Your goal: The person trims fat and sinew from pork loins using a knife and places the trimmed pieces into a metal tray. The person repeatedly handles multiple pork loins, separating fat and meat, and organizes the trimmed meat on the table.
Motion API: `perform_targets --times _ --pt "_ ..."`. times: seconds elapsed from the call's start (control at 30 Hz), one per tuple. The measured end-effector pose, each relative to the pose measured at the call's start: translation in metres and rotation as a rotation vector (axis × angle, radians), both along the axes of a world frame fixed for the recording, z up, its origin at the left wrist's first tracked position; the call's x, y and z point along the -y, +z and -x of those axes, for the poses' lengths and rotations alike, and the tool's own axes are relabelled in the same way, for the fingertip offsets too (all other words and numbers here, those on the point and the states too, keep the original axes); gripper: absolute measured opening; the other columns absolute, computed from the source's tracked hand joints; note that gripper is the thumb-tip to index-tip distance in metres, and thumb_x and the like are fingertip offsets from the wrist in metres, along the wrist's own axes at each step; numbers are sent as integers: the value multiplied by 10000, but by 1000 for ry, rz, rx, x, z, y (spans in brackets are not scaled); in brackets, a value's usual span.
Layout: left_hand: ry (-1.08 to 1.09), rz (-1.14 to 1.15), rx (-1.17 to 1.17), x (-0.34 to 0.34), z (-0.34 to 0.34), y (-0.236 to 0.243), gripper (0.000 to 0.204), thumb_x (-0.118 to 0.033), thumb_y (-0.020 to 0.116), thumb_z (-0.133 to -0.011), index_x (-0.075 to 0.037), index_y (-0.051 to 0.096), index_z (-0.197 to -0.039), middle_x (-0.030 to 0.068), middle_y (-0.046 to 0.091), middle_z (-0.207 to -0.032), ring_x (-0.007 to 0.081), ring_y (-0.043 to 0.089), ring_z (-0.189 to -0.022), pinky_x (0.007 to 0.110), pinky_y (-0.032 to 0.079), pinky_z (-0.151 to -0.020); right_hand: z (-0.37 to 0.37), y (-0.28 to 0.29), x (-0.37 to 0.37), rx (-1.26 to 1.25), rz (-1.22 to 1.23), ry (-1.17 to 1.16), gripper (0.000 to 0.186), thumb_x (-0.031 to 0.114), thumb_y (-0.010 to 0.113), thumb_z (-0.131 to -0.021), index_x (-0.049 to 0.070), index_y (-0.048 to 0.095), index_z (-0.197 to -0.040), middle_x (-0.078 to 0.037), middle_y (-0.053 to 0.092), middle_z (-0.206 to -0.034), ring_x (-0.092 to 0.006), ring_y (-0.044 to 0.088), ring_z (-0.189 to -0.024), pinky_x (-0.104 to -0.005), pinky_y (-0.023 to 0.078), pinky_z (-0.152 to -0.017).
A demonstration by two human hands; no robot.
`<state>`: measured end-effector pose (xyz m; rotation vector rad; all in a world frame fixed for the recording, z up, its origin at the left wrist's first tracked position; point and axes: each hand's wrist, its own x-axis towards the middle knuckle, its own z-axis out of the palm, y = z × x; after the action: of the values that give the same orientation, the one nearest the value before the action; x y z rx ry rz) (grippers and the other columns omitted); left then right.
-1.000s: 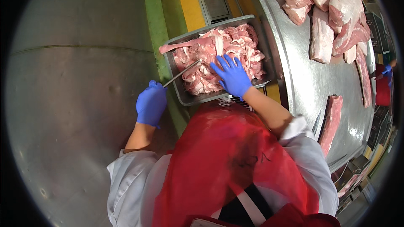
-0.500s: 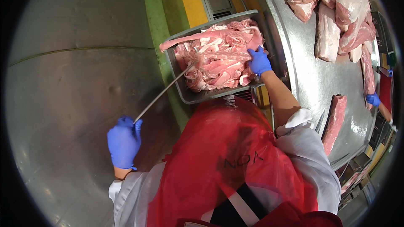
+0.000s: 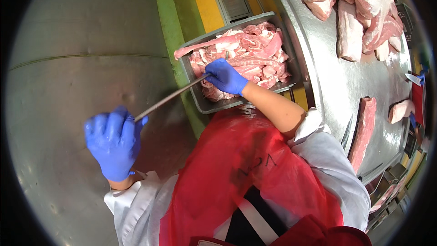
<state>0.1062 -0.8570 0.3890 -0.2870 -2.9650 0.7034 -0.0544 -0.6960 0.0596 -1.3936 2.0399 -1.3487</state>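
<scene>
Rod [image 3: 172, 96] runs slantwise from the near left to the tray [image 3: 214, 107] in the middle. Left hand [image 3: 114, 143] is closed on its near end; right hand [image 3: 225, 78] is clamped around it near the far tip, over the meat [image 3: 259, 48] in the tray. On the table [image 3: 332, 86] at right there is a long strip [image 3: 363, 130], and, farther, a pile of large cuts [image 3: 371, 13]

Long thin grey metal rod [image 3: 170, 97]: smooth, dull sheen; left hand [image 3: 114, 141] and right hand [image 3: 226, 78] in thin blue rubbery gloves [image 3: 110, 151]: smooth, slightly wrinkled; deep grey rectangular plastic tray [image 3: 207, 108]: mostly matt; pink-and-white meat pieces [image 3: 268, 48]: moist, glossy; broad grey steel-looking tabletop [image 3: 334, 86]: smooth, bright glare; red plastic-film apron [image 3: 246, 150]: creased, shiny; white cloth sleeves [image 3: 321, 157]: matt, folded; large grey sheet-metal-looking surface [image 3: 68, 105]: dull, scuffed
</scene>
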Motion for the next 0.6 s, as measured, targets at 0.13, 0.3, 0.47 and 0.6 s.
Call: perform_targets --times 0.13,0.3,0.47,0.6 --pt "-269 -426 -859 3 55 -26 409 -103 774 -820 -61 608 -1191 126 585 -1251 293 549 -1212 396 451 -946 4 23 -4 720 246 -71 263 240 647 -945 70 565 -761 -18 471 -617 -209 517 -597 -367 425 -590" --pt "-63 -882 -500 42 111 -160 453 -23 698 -814 -33 590 -1254 125 571 -1305 292 532 -1230 393 407 -1061 37 43 -50 1572 615 487 423 311 479 -1052 154 381 -672 47 288 -583 -87 291 -534 -263 278 -518" --pt "-203 -1306 309 -45 120 -371 573 -257 756 -829 -31 538 -1309 193 570 -1297 361 504 -1273 430 419 -1060 46 68 -112 1738 885 365 428 353 409 -1062 152 390 -684 40 301 -610 -104 294 -556 -292 291 -570" --pt "-147 -834 172 -81 108 -432 470 -251 718 -748 -99 616 -1181 104 593 -1230 319 477 -1288 505 351 -1063 50 71 -173 1555 991 242 427 354 399 -1065 149 395 -691 31 316 -618 -116 304 -554 -299 299 -569"
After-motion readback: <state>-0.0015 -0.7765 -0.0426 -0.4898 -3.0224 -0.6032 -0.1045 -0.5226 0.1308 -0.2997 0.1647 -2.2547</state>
